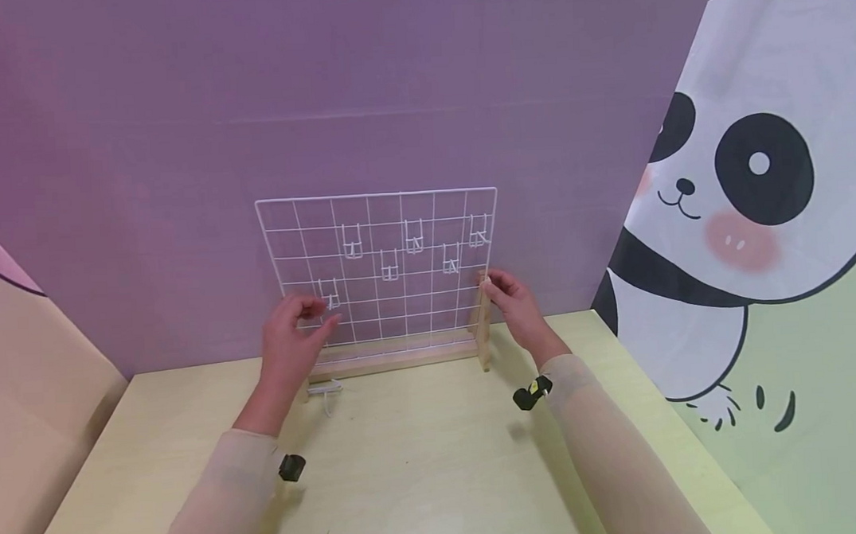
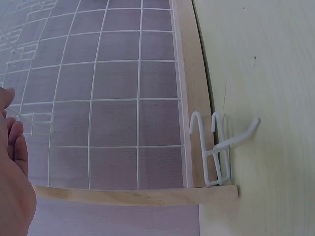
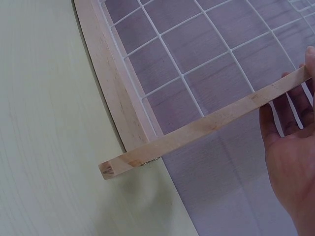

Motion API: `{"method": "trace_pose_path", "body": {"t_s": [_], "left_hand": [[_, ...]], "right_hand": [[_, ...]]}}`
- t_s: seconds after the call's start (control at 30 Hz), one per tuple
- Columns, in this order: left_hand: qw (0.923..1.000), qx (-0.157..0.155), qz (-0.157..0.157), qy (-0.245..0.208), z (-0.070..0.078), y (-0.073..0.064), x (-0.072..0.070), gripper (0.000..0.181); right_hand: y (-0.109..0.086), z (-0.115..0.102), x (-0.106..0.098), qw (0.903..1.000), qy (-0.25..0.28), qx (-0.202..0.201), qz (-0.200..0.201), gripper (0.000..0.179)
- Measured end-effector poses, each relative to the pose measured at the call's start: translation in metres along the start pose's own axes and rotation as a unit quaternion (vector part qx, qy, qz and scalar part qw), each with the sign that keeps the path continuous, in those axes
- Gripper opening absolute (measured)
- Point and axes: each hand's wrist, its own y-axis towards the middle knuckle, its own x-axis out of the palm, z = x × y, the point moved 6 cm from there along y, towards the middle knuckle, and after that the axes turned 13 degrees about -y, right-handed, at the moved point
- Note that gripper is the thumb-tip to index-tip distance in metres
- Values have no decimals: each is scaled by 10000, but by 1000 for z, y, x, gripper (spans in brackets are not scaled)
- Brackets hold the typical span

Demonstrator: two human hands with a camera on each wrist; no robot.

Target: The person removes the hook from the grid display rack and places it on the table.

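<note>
A white wire grid (image 1: 390, 312) stands upright in a wooden frame, with several white wire hooks (image 1: 390, 267) hung on it. My left hand (image 1: 291, 341) is at the grid's left side, thumb and fingers apart around the lowest hook (image 1: 332, 301). In the left wrist view, the fingertips (image 2: 9, 98) are right beside that hook (image 2: 43, 123). My right hand (image 1: 516, 307) holds the wooden side post (image 1: 484, 320), its fingers behind and thumb at the near side. A loose white hook (image 2: 216, 150) leans at the frame's lower left corner.
The stand's wooden base bar (image 1: 403, 357) runs along the back of the pale wooden table (image 1: 422, 458). Close behind it rises a purple wall (image 1: 362, 79). A panda picture (image 1: 765, 276) covers the wall on the right.
</note>
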Motion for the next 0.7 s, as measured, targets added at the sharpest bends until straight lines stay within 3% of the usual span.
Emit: {"method": "trace_pose_path", "body": {"t_s": [0.23,0.53,0.7], "left_hand": [[9998,164,-11,65,-2,2,2,26],[9998,88,44,148,-4,2,3,16],[9990,372,178,155,-3,3,1,13]], "right_hand": [[-1,-1,1,10000,15,-5,-42,39],[0,2,1,10000,12,0,-8,37],[1,3,0,10000,-47,3,-9,39]]}}
